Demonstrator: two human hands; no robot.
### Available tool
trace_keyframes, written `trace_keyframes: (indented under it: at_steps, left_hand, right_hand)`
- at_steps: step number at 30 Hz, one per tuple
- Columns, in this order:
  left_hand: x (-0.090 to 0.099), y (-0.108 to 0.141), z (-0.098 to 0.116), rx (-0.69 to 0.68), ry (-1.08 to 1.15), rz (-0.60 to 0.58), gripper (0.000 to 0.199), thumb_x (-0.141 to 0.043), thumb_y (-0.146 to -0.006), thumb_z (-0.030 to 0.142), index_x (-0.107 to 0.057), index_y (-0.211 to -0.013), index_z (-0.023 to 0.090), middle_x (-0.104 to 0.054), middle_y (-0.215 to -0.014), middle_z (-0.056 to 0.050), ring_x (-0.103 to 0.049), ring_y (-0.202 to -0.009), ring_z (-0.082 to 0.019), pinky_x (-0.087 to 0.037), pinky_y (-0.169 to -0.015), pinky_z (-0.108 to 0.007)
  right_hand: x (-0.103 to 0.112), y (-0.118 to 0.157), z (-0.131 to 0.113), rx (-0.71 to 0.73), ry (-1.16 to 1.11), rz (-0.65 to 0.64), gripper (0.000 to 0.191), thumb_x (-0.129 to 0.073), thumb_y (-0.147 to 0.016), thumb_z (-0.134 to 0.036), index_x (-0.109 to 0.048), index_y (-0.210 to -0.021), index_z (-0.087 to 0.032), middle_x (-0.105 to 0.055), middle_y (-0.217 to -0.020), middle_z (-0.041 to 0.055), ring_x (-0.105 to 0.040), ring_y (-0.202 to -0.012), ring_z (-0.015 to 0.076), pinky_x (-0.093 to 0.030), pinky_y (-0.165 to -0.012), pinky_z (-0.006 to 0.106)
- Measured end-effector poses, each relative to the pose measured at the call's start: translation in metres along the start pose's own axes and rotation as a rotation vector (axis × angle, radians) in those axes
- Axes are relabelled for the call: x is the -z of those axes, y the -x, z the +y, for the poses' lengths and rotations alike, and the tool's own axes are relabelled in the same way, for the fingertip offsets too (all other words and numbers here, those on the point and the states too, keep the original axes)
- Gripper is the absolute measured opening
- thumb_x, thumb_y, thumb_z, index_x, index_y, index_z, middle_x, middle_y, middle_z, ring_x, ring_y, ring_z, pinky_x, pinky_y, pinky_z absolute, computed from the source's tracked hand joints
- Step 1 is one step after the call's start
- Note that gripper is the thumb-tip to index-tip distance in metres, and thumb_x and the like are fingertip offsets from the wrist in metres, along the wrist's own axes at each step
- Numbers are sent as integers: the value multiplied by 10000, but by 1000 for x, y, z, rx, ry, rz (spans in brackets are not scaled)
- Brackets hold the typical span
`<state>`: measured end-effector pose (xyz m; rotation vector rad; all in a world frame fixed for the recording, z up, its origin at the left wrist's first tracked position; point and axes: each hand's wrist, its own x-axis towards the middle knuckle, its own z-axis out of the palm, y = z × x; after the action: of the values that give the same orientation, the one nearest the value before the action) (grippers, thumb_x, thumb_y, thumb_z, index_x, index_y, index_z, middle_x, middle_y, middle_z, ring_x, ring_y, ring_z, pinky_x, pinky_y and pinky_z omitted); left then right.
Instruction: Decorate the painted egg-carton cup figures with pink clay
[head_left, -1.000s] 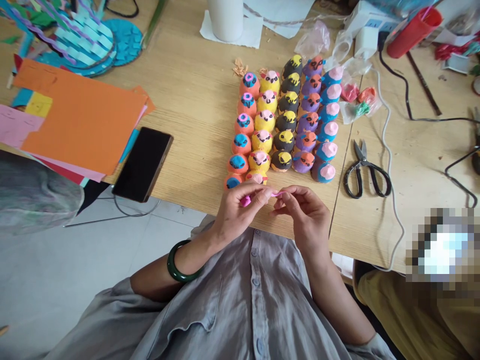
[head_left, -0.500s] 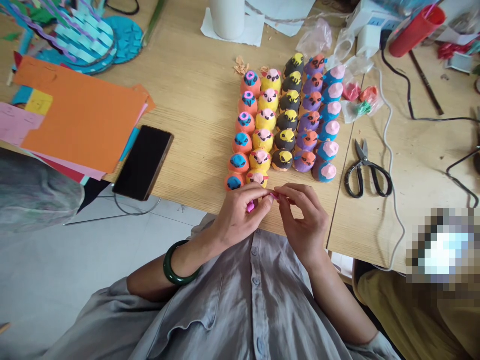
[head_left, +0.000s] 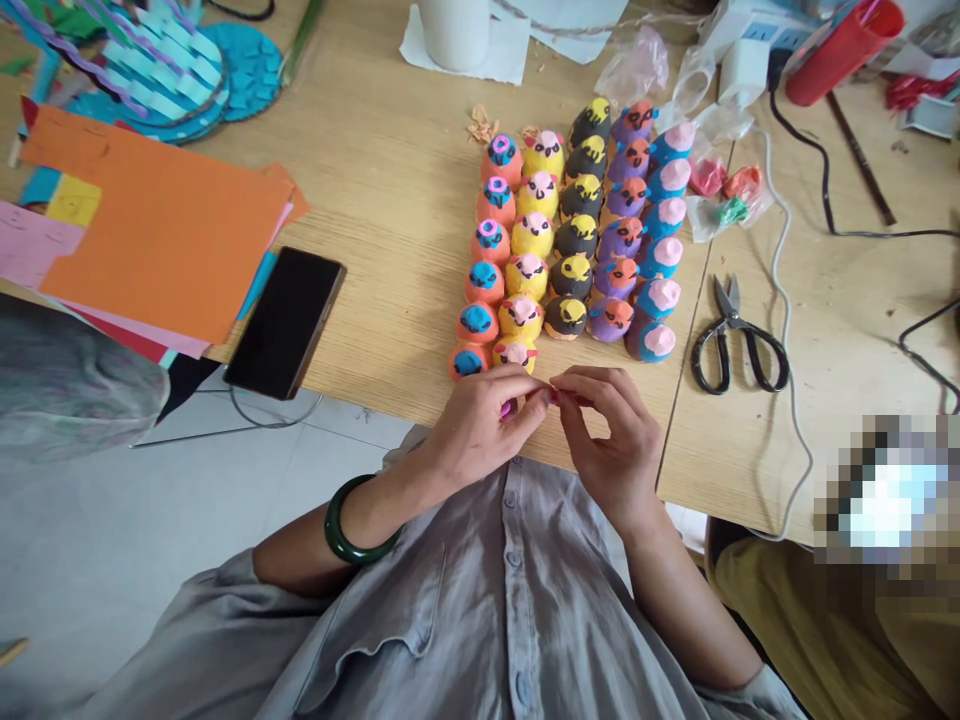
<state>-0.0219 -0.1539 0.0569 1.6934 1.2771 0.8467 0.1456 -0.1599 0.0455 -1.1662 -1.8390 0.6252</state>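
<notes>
Over the table's front edge, my left hand (head_left: 491, 415) and my right hand (head_left: 613, 435) meet fingertip to fingertip. Both are closed in a pinch. Pink modelling clay (head_left: 509, 409) shows inside my left hand, and a small bit of it sits between the touching fingertips, mostly hidden. Just beyond my fingers stand rows of small painted clay figures. The orange ones with blue caps (head_left: 480, 283) form the left row, some topped with a pink ring. Beside them are yellow figures (head_left: 527, 276), black figures (head_left: 571, 275), purple figures (head_left: 615, 277) and blue figures with pink tops (head_left: 657, 297).
Black-handled scissors (head_left: 739, 340) lie right of the figures, near a white cable (head_left: 780, 290) and bags of coloured clay (head_left: 727, 190). To the left are a phone (head_left: 286, 322) and orange paper (head_left: 165, 230). A person's leg (head_left: 795, 620) is at the lower right.
My fingertips have shifted slightly while pinching, and less of the pink clay shows between them. The figures keep their places; the view has moved a little.
</notes>
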Motion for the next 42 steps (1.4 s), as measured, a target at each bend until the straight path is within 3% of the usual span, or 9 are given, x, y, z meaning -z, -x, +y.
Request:
trace_keyframes:
  at_steps: [5, 14, 18, 22, 25, 31, 36, 40, 42]
  left_hand:
    - [0, 0, -3, 7, -30, -19, 202, -567, -944, 152, -706, -799, 133, -687, -791, -43, -618, -736, -125, -455, -676, -244]
    - [1, 0, -5, 28, 18, -46, 217, -589, -957, 222, -699, -786, 147, -694, -780, -34, -623, -728, -125, -456, -673, -243]
    - [1, -1, -3, 19, 68, -3, 268, -552, -979, 191, -653, -734, 150, -686, -743, -18, -598, -687, -101, -451, -665, -222]
    - [2, 0, -2, 73, 166, 5, 335, -518, -1018, 305, -648, -750, 152, -670, -749, -16, -591, -716, -105, -448, -687, -233]
    - [3, 1, -1, 152, 254, -32, 387, -507, -1021, 389, -660, -757, 151, -633, -736, -11, -530, -657, -96, -408, -605, -237]
    - [5, 2, 3, 169, 283, -53, 365, -481, -1003, 286, -627, -693, 160, -601, -714, -14, -471, -600, -98, -387, -541, -244]
    - [2, 4, 3, 35, 9, 19, 240, -521, -912, 124, -747, -841, 159, -727, -776, -29, -574, -625, -108, -475, -611, -231]
    - [-2, 7, 0, 4, -177, 79, 283, -542, -930, 166, -774, -1086, 125, -789, -1056, -113, -726, -862, -179, -558, -765, -270]
    - [-2, 7, -1, -1, -199, 112, 291, -548, -948, 190, -769, -1122, 113, -788, -1086, -126, -739, -950, -204, -567, -824, -287]
  right_hand:
    - [1, -1, 3, 86, 53, -88, 484, -571, -941, -48, -563, -1379, -254, -708, -1010, 75, -641, -915, 212, -622, -740, 389]
    - [7, -4, 1, 168, 128, -183, 551, -530, -959, -57, -495, -1470, -258, -721, -1044, 89, -643, -953, 232, -614, -801, 424]
    - [7, -1, -1, -10, -72, -115, 453, -580, -959, -102, -587, -1377, -277, -701, -1125, 82, -671, -993, 205, -650, -779, 376]
    - [6, 5, -1, -336, -286, -19, 243, -606, -978, -224, -694, -1201, -261, -690, -1075, 52, -687, -968, 179, -661, -763, 337]
    - [6, 6, 0, -481, -397, -9, 149, -671, -945, -315, -741, -1055, -242, -689, -1009, 36, -670, -874, 156, -648, -704, 300]
    - [3, 4, -2, -445, -401, 44, 65, -732, -897, -292, -732, -923, -233, -647, -965, 23, -649, -878, 150, -628, -674, 280]
    - [-2, 3, -7, -502, -472, 82, 91, -727, -896, -307, -712, -919, -220, -685, -931, 21, -677, -825, 148, -657, -655, 285]
    - [-4, 1, -6, -621, -598, 113, 130, -768, -865, -320, -718, -885, -202, -718, -855, 9, -678, -689, 120, -646, -602, 267]
    - [-3, 0, -4, -656, -662, 118, 132, -778, -859, -320, -729, -880, -200, -723, -844, 8, -673, -670, 109, -637, -591, 254]
